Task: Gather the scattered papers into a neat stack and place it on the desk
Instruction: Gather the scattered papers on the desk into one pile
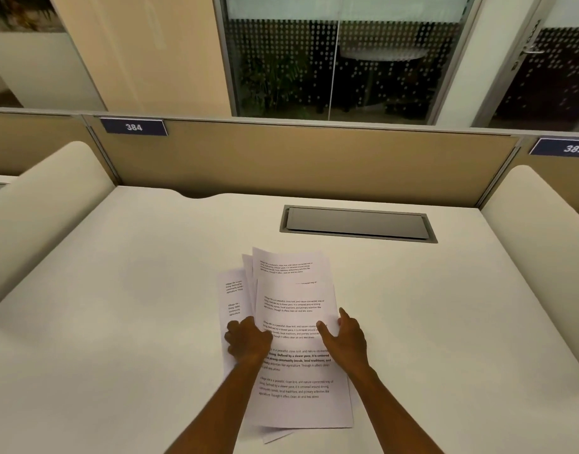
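The broad, off-white, smooth-topped table point(117, 306) stretched out before me, bounded at the back by a tan fabric partition panel point(298, 158) and flanked by rounded cream dividers on either side. Set into the table's far side was a long grey metal cable hatch point(358, 223), its lid lying flat. Near the middle of the table, well apart from the hatch, lay the loose stack of white printed paper sheets point(294, 322), flat on the surface and still uneven: several sheets fanned out past the top and left edges, and a corner poked out at the bottom. Two small dark blue number plates sat on the partition, one reading 384 point(134, 126) and the other 385 point(563, 147). My left hand point(247, 342) rested on the left edge of the stack, its fingers curled over the fanned sheets and pressing on them. My right hand point(345, 339) lay open against the right edge of the stack, thumb spread across the top sheet and fingers extended along the side.
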